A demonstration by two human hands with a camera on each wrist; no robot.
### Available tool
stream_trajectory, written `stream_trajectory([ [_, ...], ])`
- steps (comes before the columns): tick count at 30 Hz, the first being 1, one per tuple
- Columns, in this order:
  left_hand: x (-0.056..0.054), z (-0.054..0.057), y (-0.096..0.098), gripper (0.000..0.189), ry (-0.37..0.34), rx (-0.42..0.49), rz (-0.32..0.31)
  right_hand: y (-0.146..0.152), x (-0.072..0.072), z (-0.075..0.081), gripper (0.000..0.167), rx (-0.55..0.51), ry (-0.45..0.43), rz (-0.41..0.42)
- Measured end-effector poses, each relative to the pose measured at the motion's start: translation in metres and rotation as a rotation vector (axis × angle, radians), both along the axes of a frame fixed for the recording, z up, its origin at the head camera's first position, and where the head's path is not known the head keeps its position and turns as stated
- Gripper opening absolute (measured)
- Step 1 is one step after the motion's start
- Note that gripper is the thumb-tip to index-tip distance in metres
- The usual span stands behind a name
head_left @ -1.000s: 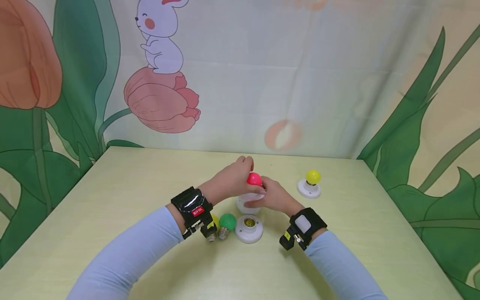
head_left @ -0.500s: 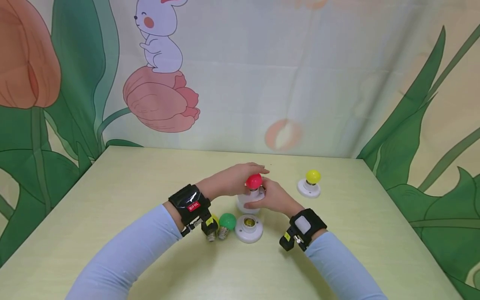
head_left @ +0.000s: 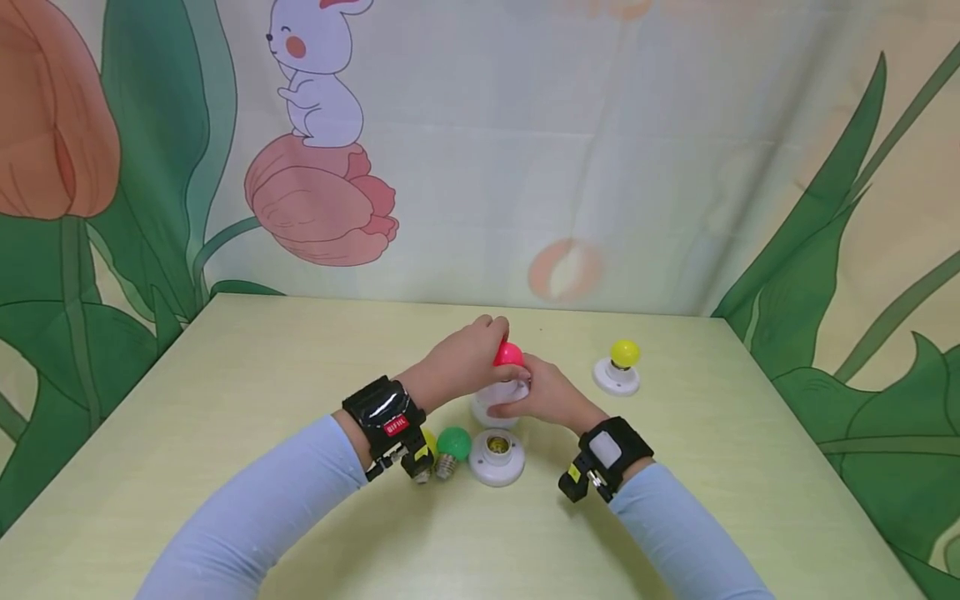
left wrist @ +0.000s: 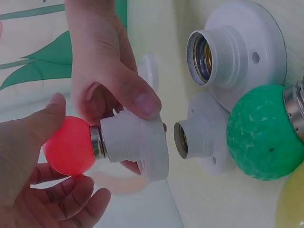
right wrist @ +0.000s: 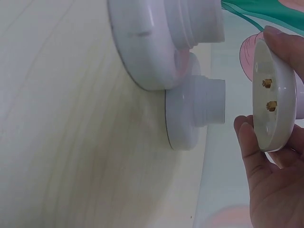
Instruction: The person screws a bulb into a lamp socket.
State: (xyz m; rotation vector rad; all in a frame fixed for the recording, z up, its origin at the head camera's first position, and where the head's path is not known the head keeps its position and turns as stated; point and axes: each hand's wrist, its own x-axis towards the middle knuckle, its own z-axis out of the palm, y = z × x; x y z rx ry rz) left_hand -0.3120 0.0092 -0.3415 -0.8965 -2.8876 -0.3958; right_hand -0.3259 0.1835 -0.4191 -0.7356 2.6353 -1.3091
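Observation:
A red light bulb (left wrist: 71, 145) stands with its metal screw base partly inside a white lamp socket (left wrist: 156, 147). My left hand (head_left: 468, 358) holds the bulb, thumb on one side and fingers on the other. My right hand (head_left: 553, 396) grips the socket by its round base, thumb on the near side. The socket is raised off the table, its hollow underside with two brass screws showing in the right wrist view. Below it, a second white socket (left wrist: 209, 154) is partly hidden by the hands in the head view. A third socket (head_left: 497, 471) sits nearer, its mouth facing up.
A green bulb (head_left: 454, 443) lies left of the nearest socket, and a yellow bulb (head_left: 430, 442) beside it is partly covered by the left wrist camera. Farther right, another yellow bulb (head_left: 625, 353) stands in a white socket (head_left: 617, 383). A printed curtain (head_left: 480, 167) hangs behind the table.
Half a second ago my left fingers were stretched out past the red bulb; now they are curled round it again, as one second ago. My right hand and its socket stay in place.

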Motion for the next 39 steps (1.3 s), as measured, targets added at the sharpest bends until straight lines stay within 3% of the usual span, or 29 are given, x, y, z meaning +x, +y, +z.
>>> stream_trajectory([
  [8, -0.0019, 0.0059, -0.002, 0.037, -0.111, 0.062, -0.109, 0.0002, 0.0014, 0.0017, 0.069, 0.003, -0.011, -0.008],
  [15, -0.004, 0.0092, -0.0057, 0.041, -0.16, 0.08, -0.221, -0.001, 0.0002, -0.0005, 0.073, 0.022, -0.023, -0.008],
  [18, -0.0042, 0.0089, -0.0055, 0.049, -0.19, 0.08, -0.205, -0.001, -0.0006, -0.0017, 0.074, 0.03, -0.025, -0.013],
  [21, -0.0035, 0.0078, -0.0041, 0.063, -0.207, 0.1, -0.138, -0.0009, -0.0005, -0.0011, 0.073, 0.025, -0.016, -0.015],
  [24, -0.002, 0.0053, -0.0027, 0.073, -0.172, 0.11, -0.047, -0.0016, 0.0005, 0.001, 0.07, 0.015, 0.0, -0.01],
  [28, -0.0002, 0.0017, -0.0021, 0.066, -0.1, 0.083, 0.022, -0.0036, 0.0017, 0.0038, 0.067, 0.004, -0.003, 0.005],
  [33, 0.0006, 0.0004, -0.0019, 0.057, -0.067, 0.063, 0.018, -0.0053, 0.0013, 0.0048, 0.065, 0.002, -0.026, 0.003],
  [39, -0.0009, 0.0034, -0.0025, 0.047, -0.066, 0.039, -0.071, -0.0043, 0.0002, 0.0033, 0.069, -0.003, -0.018, 0.001],
])
